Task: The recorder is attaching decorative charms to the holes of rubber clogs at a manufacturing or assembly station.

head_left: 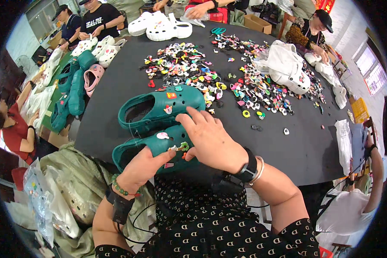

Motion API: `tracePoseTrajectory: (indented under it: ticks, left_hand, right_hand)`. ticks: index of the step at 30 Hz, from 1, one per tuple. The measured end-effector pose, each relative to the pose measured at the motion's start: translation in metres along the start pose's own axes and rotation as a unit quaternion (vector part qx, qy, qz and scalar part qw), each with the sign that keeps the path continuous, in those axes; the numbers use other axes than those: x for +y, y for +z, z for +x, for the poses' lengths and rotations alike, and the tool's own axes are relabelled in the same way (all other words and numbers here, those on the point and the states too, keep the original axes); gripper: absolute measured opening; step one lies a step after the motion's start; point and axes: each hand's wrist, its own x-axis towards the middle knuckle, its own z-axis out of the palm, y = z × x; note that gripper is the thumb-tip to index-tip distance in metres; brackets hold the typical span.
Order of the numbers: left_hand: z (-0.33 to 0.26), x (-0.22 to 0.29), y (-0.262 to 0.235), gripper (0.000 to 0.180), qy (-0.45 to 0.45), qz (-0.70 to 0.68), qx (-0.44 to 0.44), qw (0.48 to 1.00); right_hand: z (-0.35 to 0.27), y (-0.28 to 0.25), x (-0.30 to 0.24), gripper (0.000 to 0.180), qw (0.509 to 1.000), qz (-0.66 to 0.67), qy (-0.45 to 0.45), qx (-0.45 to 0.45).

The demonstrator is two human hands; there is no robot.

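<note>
A green clog [159,148] was held at the near worktop [288,146] edge; left hand [144,167] fingers were closed beneath it; right hand [210,139] fingers, loosely curled, apparently pressed a charm [184,146]; a second clog [163,107] lay just behind.

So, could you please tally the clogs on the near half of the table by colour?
Teal clogs under the hands: 2, one farther and one nearer
Pink clogs at the left edge: 1
Total: 3

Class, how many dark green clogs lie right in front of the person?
2: the near clog under both hands, the far clog just behind it. More green ones lie far left.
</note>
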Motion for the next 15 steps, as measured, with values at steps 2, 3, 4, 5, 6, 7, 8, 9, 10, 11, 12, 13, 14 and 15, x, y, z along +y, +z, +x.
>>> tracePoseTrajectory:
  ticks: [2, 3, 4, 5, 6, 7, 8, 9, 10, 11, 12, 13, 14, 15]
  left_hand:
    - [0.0, -0.003, 0.001, 0.041, -0.013, 0.021, -0.003, 1.0]
    - [-0.002, -0.004, 0.002, 0.04, -0.021, 0.012, 0.009, 1.0]
    - [-0.003, -0.004, 0.004, 0.04, -0.03, 0.002, 0.021, 0.999]
    - [-0.004, -0.005, 0.004, 0.04, -0.031, 0.002, 0.016, 0.999]
    - [-0.005, -0.005, 0.004, 0.039, -0.023, 0.008, 0.021, 1.0]
    - [-0.005, -0.004, 0.005, 0.038, -0.014, 0.014, 0.026, 0.999]
    - [-0.005, -0.002, 0.007, 0.038, -0.015, 0.015, 0.021, 1.0]
    - [-0.005, 0.0, 0.009, 0.037, -0.017, 0.023, 0.028, 0.999]
    - [-0.005, 0.0, 0.011, 0.036, -0.018, 0.031, 0.034, 0.999]
    - [-0.004, -0.001, 0.01, 0.036, -0.019, 0.033, 0.03, 0.999]
    - [-0.004, -0.003, 0.009, 0.036, -0.01, 0.045, 0.027, 0.999]
    - [-0.003, -0.004, 0.008, 0.036, 0.0, 0.058, 0.025, 0.998]
    - [-0.004, -0.002, 0.009, 0.036, 0.001, 0.06, 0.023, 0.998]
    - [-0.005, 0.002, 0.011, 0.035, 0.004, 0.048, 0.032, 0.998]
  right_hand:
    - [0.005, -0.005, 0.005, 0.082, 0.976, 0.133, 0.049, -0.164]
    - [0.003, -0.002, 0.005, 0.08, 0.98, 0.129, 0.036, -0.144]
    - [0.002, 0.0, 0.004, 0.08, 0.98, 0.128, 0.041, -0.144]
    - [0.001, 0.002, 0.001, 0.078, 0.986, 0.094, 0.034, -0.135]
    - [0.0, 0.004, 0.0, 0.077, 0.99, 0.06, 0.026, -0.127]
    - [-0.001, 0.006, 0.002, 0.074, 0.993, 0.05, 0.007, -0.105]
    - [-0.002, 0.006, 0.002, 0.074, 0.993, 0.05, 0.012, -0.104]
    - [-0.003, 0.007, 0.001, 0.072, 0.994, 0.034, 0.008, -0.1]
    - [-0.003, 0.008, 0.0, 0.071, 0.995, 0.019, 0.004, -0.095]
    - [-0.002, 0.01, 0.001, 0.068, 0.996, 0.018, -0.002, -0.087]
    - [-0.003, 0.011, 0.001, 0.068, 0.996, 0.018, 0.002, -0.085]
    - [-0.003, 0.012, 0.0, 0.068, 0.997, 0.011, 0.002, -0.081]
    - [-0.003, 0.013, 0.0, 0.067, 0.997, 0.004, 0.001, -0.077]
    - [-0.003, 0.014, 0.0, 0.066, 0.997, 0.002, 0.0, -0.08]
